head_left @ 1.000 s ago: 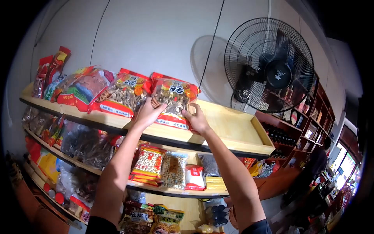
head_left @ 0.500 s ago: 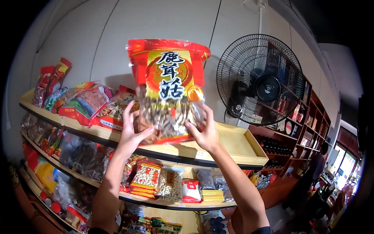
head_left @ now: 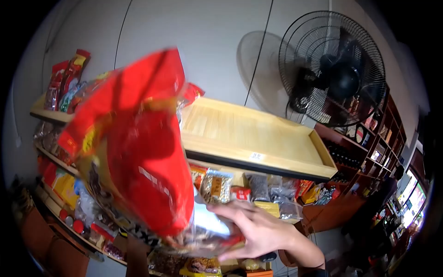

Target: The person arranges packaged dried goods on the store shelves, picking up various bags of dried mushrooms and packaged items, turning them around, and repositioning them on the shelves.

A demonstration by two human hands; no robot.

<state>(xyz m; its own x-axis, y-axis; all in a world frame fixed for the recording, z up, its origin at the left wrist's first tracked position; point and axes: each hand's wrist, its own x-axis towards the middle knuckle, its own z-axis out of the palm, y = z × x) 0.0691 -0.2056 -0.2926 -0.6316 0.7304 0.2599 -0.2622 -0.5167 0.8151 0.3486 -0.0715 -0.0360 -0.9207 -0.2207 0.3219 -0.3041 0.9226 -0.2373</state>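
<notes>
A red and clear plastic bag of dried mushrooms (head_left: 147, 161) fills the left middle of the head view, close to me, tilted and blurred by motion. Gripping its lower right edge is my right hand (head_left: 249, 228), closed with the thumb below and fingers above. Part of my left forearm (head_left: 136, 258) shows in shadow under the bag. The bag hides my left hand and its fingers. Behind the bag lies the top wooden shelf (head_left: 249, 131), with a small label on its front edge.
A black fan (head_left: 332, 69) hangs on the wall at upper right. More packets (head_left: 71, 76) stand at the top shelf's left end. Lower shelves carry bagged goods, including a bag of pale beans or nuts (head_left: 216, 185). Brown shelving (head_left: 387, 134) and a dark-clothed person stand farther right.
The bag has come closer and down to the left, turning from its printed front to a red side. My right hand moved lower; my left hand went out of sight behind the bag.
</notes>
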